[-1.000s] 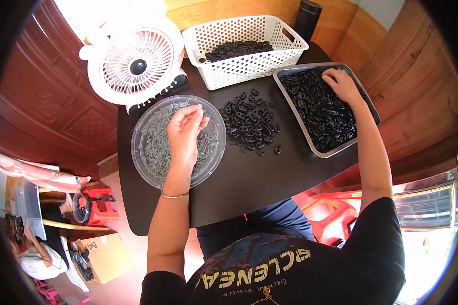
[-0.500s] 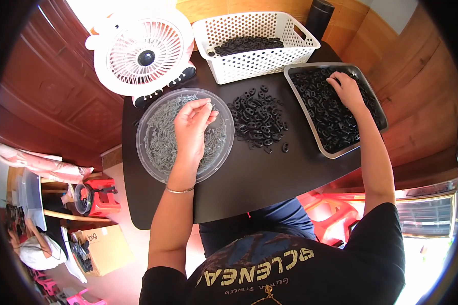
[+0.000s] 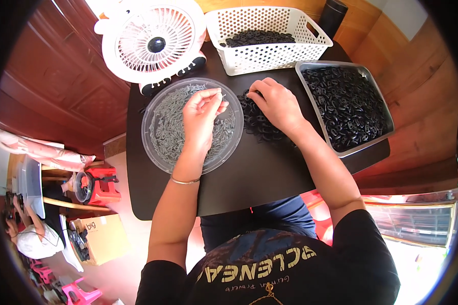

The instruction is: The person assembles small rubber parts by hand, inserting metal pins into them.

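My left hand [image 3: 200, 118] hovers over a round clear plastic tub [image 3: 145, 133] full of small grey screw-like pieces [image 3: 169, 133]. Its thumb and fingertips pinch one slim grey screw-like piece [image 3: 224, 96]. To the right, my right hand [image 3: 280, 105] is over a loose pile of small black oval pieces with holes [image 3: 258, 125] on the dark table. Its fingers are bent together at the pile's far side; whatever lies between them is hidden. Right of that hand stands a metal tray [image 3: 314, 108] filled with the same kind of black pieces [image 3: 348, 104].
A white perforated basket [image 3: 277, 57] holding more black pieces stands at the back, beside a dark cylinder [image 3: 333, 19]. A white fan [image 3: 137, 71] stands at the back left. Beyond the dark table [image 3: 229, 188], far left, another person [image 3: 38, 241] sits near a cardboard box [image 3: 107, 239].
My right hand has left the metal tray and moved left to the black pile on the table. The left hand stays pinched above the tub. The whole view has shifted slightly.
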A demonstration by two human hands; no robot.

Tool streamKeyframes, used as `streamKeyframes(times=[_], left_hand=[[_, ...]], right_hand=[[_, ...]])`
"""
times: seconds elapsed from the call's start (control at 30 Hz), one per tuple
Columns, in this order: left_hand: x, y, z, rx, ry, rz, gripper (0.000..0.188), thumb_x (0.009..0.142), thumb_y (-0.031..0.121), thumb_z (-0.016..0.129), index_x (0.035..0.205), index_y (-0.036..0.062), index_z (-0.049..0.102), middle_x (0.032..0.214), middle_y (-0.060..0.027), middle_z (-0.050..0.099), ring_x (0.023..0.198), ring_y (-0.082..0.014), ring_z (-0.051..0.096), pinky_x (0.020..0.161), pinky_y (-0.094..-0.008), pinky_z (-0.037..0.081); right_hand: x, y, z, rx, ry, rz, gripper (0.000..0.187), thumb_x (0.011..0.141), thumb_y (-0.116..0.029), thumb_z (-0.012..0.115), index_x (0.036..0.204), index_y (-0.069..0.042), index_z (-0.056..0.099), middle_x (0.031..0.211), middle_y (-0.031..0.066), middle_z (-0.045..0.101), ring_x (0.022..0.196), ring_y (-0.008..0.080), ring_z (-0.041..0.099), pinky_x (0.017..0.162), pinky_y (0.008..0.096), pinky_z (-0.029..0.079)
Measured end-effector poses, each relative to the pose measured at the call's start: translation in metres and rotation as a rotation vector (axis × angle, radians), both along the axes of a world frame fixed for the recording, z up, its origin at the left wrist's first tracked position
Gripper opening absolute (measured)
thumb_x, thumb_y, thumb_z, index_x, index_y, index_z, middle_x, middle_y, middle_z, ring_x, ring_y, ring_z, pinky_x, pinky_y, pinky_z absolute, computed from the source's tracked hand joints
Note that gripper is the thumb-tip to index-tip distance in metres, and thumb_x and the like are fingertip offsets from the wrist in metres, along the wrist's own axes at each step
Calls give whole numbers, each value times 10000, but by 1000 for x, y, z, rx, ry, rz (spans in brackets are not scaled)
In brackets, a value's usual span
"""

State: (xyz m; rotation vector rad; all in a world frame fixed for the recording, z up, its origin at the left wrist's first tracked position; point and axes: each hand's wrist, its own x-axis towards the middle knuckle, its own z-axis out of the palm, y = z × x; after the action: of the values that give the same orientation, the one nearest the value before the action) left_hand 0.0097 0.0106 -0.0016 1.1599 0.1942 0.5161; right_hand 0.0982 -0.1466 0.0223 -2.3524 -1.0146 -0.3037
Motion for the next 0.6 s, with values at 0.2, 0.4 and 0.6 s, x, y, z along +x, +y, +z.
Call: streamKeyframes(times=[0.2,0.4,0.6], left_hand=[[-1,2,0,1,3,-5,121,818,43,576,928,-7,582,816,-56,586,698,-126,588,644,-224,474],[-1,3,0,16,15,-15,118,820,37,569,928,-8,582,824,-56,585,705,-125,588,646,-223,476],[0,3,0,8,23,-11,115,823,31,561,929,-10,581,829,-54,583,707,-124,587,649,-222,477]], right_hand=[[-1,-13,26,22,22,4,171,802,-260,561,870,-109,605,847,76,611,783,275,589,669,372,473],[7,-26,46,339,-5,68,88,765,-77,583,842,-45,613,804,123,620,752,280,605,663,335,480],[11,-18,35,12,122,206,91,767,-57,567,848,-25,595,750,107,614,666,240,592,625,298,461]])
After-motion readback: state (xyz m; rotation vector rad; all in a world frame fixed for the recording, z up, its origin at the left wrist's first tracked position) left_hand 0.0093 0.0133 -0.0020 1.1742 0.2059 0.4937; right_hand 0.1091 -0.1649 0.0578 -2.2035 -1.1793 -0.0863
